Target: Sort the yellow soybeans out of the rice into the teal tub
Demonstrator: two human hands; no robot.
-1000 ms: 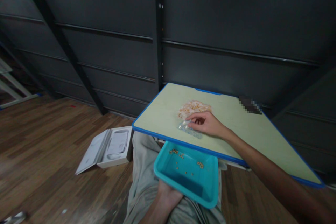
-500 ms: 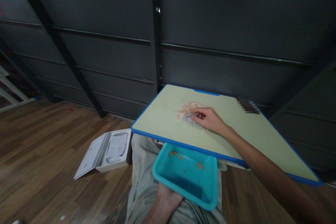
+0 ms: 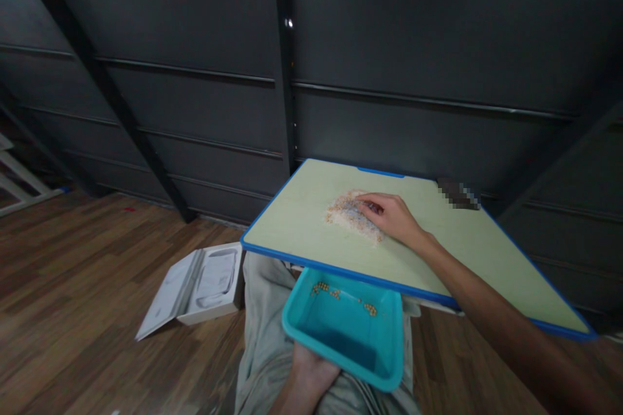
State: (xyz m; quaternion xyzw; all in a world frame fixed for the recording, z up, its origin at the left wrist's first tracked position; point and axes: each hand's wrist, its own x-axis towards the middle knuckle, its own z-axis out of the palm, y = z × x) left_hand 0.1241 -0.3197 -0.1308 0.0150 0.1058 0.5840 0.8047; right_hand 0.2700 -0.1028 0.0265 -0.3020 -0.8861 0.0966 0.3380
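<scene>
My left hand supports a teal plastic tray from below over my lap, its fingers hidden under the base. Small clusters of round tan beans lie along the far side of the tray. Over on the small table, my right hand rests at a heap of pale grains mixed with tan beans. Its fingers are curled towards the thumb at the right side of the heap. Whatever is between the fingertips is too small to make out. A bluish-grey blurred patch shows in the heap beside them.
A dark pixelated object lies at the table's far right corner. On the wooden floor to the left sits an opened white box with papers in it. A dark panelled wall stands right behind the table.
My right hand has shifted slightly away from me over the heap, exposing more grains on its near side. The tray stays under the table edge, and a lone bean mid-tray no longer shows.
</scene>
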